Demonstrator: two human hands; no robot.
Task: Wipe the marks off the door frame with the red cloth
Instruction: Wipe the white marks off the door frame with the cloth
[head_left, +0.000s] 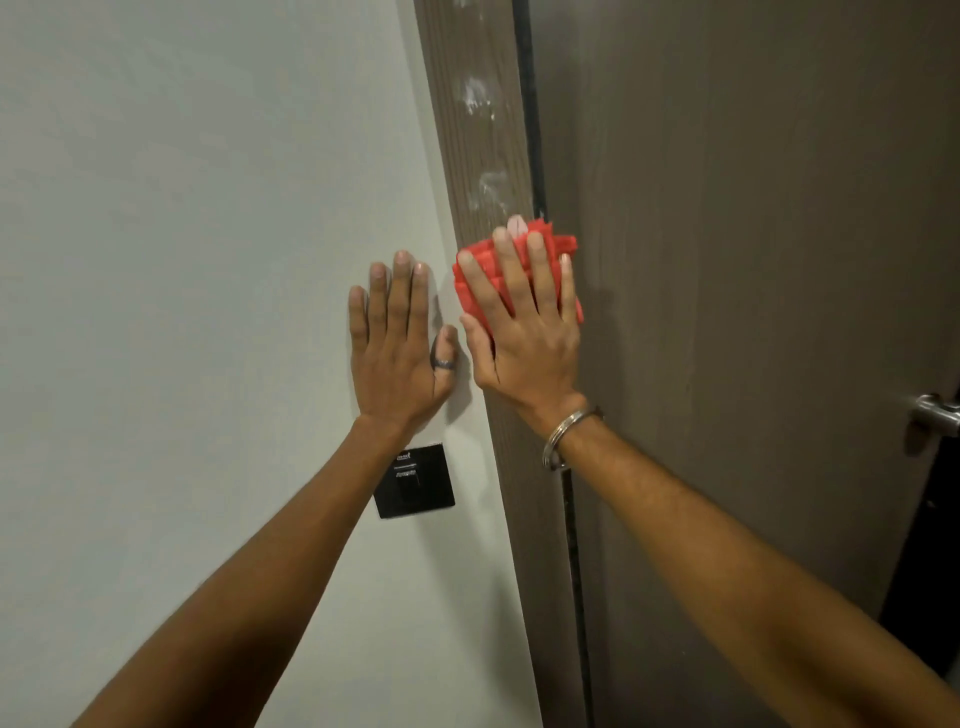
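Note:
The brown wood-grain door frame (467, 135) runs from top to bottom through the middle of the view. White smeared marks (485, 189) sit on it just above my right hand, and more white marks (475, 96) lie higher up. My right hand (524, 332) presses the folded red cloth (563, 247) flat against the frame, fingers spread over it. My left hand (400, 338) lies flat on the pale wall (182, 260) just left of the frame, fingers together, holding nothing.
The brown door (753, 260) fills the right side, separated from the frame by a dark gap. Its metal handle (935, 413) sticks out at the right edge. A black square wall plate (415, 486) sits on the wall below my left wrist.

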